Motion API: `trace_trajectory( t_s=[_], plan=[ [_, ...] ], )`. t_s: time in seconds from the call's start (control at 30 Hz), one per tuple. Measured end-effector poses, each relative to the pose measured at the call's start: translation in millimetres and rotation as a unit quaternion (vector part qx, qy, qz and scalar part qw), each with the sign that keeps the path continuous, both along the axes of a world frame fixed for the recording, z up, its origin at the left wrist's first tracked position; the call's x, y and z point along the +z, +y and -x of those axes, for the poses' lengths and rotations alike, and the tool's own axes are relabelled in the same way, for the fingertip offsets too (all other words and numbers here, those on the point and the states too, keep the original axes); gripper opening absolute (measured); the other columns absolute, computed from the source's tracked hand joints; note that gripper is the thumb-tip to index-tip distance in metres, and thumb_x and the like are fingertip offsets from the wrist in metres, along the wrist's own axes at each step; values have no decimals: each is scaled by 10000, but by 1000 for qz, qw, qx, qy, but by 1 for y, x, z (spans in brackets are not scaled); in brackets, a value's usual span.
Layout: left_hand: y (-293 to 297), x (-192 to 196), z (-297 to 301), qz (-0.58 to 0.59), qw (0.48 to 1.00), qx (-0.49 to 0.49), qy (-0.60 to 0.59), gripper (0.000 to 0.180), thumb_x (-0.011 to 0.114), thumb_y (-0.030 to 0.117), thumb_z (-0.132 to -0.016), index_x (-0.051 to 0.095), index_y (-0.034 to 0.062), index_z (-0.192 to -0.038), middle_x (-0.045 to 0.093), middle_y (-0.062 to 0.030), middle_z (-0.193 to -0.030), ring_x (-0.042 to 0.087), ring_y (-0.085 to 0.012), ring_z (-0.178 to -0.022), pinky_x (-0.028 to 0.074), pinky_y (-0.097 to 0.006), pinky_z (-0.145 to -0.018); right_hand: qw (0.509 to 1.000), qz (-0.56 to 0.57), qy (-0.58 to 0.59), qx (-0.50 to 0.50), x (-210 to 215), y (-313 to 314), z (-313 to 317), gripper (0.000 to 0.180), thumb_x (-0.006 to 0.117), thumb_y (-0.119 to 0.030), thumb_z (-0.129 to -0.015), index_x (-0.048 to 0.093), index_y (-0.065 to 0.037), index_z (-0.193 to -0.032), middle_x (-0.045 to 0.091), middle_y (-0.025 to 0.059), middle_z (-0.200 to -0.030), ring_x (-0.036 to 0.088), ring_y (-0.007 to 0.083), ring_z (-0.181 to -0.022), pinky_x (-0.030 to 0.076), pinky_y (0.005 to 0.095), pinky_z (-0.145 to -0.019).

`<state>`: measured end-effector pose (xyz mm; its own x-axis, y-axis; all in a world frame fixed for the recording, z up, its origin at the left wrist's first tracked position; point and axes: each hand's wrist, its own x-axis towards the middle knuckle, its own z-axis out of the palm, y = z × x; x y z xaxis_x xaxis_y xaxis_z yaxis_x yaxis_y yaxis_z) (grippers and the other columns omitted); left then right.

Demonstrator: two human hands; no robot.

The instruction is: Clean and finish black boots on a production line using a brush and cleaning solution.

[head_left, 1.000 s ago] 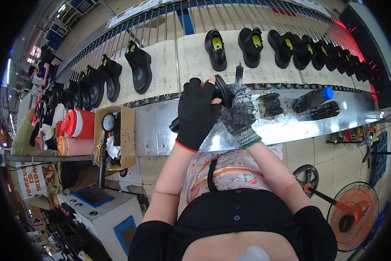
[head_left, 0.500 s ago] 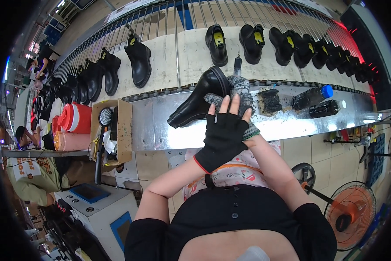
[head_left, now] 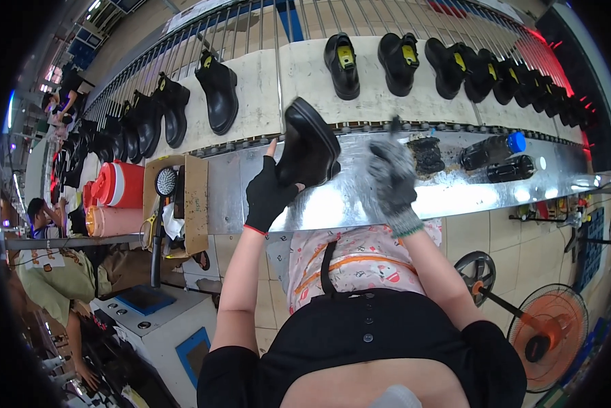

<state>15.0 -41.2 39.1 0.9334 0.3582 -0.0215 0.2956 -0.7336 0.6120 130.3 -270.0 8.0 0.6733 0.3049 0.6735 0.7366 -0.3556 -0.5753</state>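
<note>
A black ankle boot [head_left: 304, 146] is tilted over the metal work ledge, its sole facing right. My left hand [head_left: 268, 196], in a black fingerless glove, grips it from the left at the shaft. To the right, my right hand [head_left: 392, 178] wears a grey knitted glove and is blurred by motion. From the top of that glove sticks a small dark syringe-like applicator [head_left: 395, 125], also smeared; its grip is partly hidden by the fingers. Near this hand a black, crusty sponge-like block [head_left: 426, 156] lies on the ledge.
Two dark bottles, one with a blue cap [head_left: 516, 142], lie on the ledge at right. Black boots [head_left: 218, 95] line the conveyor [head_left: 261, 92] behind. At left are a cardboard box [head_left: 196, 204] with a brush and a red jug [head_left: 125, 185]. A fan [head_left: 548, 326] stands lower right.
My hands have come apart. The boot has moved left and turned more upright, now in my left hand. My right hand has shifted right with the applicator. The boots on the conveyor have shifted slightly.
</note>
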Motion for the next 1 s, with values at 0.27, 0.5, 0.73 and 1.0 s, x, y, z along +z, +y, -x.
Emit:
trace_trajectory(
  t_s=[0.27,0.5,0.73,1.0],
  plan=[
    [96,-37,-76,50,996,70,-32,1107,825,415,-532,264,16,-1399,582,-254,-1118,605,-336,-996,476,-361,-844,947,246,114,-175,-90,-121,75,523,548,-102,-841,390,-71,-1339,506,188,-1150,546,262,-991,483,376,-813],
    [123,0,-216,-176,972,55,142,1000,725,521,-628,285,45,-1390,540,-265,-1189,596,-389,-1018,489,-402,-844,884,-121,429,-141,-111,-107,48,445,604,-132,-823,442,-24,-1224,573,84,-921,565,139,-745,484,273,-595],
    [116,-26,-233,-224,969,100,44,792,590,465,-776,274,125,-1418,542,-210,-1152,586,-388,-1005,471,-457,-847,881,-84,447,-129,-143,-120,43,333,598,-181,-844,491,-28,-1121,590,78,-820,580,158,-659,477,291,-564],
    [181,-81,-173,-59,903,362,-225,919,626,522,-746,257,-20,-1389,490,-264,-1253,520,-410,-1100,419,-448,-920,834,-119,522,-138,-111,-102,41,247,557,-132,-873,482,-53,-1095,544,31,-685,510,94,-518,418,242,-454]
  ],
)
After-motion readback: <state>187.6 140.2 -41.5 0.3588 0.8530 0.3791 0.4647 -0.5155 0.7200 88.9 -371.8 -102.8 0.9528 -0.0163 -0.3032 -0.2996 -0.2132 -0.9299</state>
